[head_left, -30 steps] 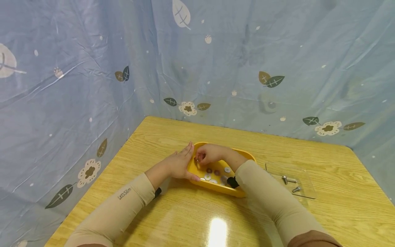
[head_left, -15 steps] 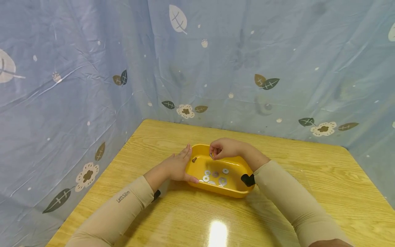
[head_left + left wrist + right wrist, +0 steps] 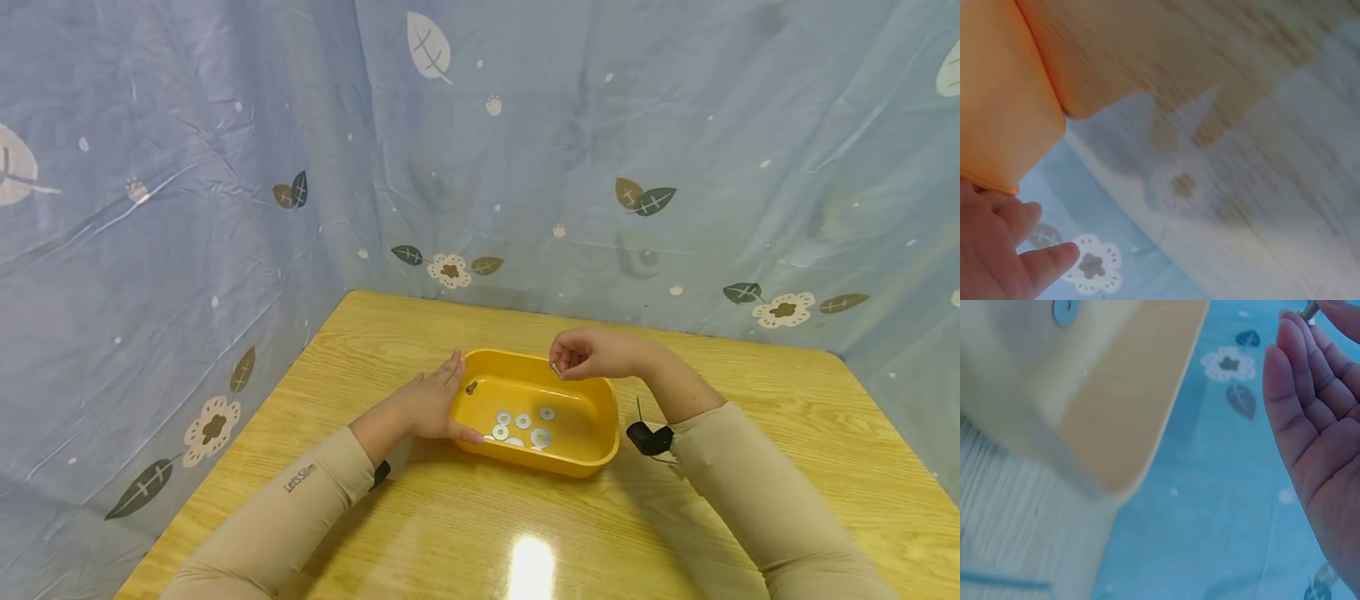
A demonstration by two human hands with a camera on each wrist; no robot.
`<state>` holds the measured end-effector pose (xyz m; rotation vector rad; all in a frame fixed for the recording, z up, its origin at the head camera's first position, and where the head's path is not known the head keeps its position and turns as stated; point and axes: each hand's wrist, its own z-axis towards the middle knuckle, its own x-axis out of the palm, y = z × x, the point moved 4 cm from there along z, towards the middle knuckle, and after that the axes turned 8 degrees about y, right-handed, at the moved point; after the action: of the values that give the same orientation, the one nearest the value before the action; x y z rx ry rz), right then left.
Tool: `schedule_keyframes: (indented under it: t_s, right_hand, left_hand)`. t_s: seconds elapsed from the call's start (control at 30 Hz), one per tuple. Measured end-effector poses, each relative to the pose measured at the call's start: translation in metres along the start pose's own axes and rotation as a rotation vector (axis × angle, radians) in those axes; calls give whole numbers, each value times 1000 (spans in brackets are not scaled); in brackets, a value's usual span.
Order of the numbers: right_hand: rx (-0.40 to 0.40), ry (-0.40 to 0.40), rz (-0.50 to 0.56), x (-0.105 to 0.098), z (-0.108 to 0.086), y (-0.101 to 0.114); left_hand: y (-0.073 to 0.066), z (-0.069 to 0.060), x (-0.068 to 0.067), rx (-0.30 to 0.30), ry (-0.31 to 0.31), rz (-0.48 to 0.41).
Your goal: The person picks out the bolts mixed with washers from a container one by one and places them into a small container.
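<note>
At the left end of the yellow tray my left hand rests with fingers straight along the outside. Its thumb lies at the front rim. Above the tray's back right rim, my right hand pinches a small metal bolt between thumb and fingertips; part of the bolt is hidden by them. Inside the tray several flat washers lie on the floor toward the front. One brownish bolt lies near the left end.
A wood-grain table carries the tray. Right of it, thin dark edges of a clear holder show, mostly hidden behind the right forearm. A blue patterned curtain hangs along the back and left.
My right hand has lifted a bolt from the tray's left end and moved it right, over the back right rim. The left hand stays at the tray's end.
</note>
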<state>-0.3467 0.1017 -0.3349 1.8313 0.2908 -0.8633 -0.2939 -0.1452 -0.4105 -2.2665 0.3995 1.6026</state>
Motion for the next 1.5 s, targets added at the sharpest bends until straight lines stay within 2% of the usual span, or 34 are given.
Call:
schedule_keyframes:
  t_s: [0.23, 0.5, 0.8, 1.0, 1.17, 1.5]
  right_hand:
    - [23, -46, 6, -6, -27, -12]
    - [73, -116, 64, -11, -59, -20]
    - [53, -137, 139, -12, -94, -34]
    - [31, -167, 173, -11, -110, -46]
    - [44, -167, 193, -8, -122, -56]
    - [132, -195, 250, -7, -141, -81]
  left_hand:
    - [0, -1, -1, -11, 1, 4]
    - [-2, -3, -1, -6, 16, -13]
    - [-1, -2, 0, -17, 19, -14]
    - [-1, -2, -1, -18, 13, -12]
    - [-1, -1, 0, -15, 19, -24]
    - [-3, 0, -1, -17, 12, -14]
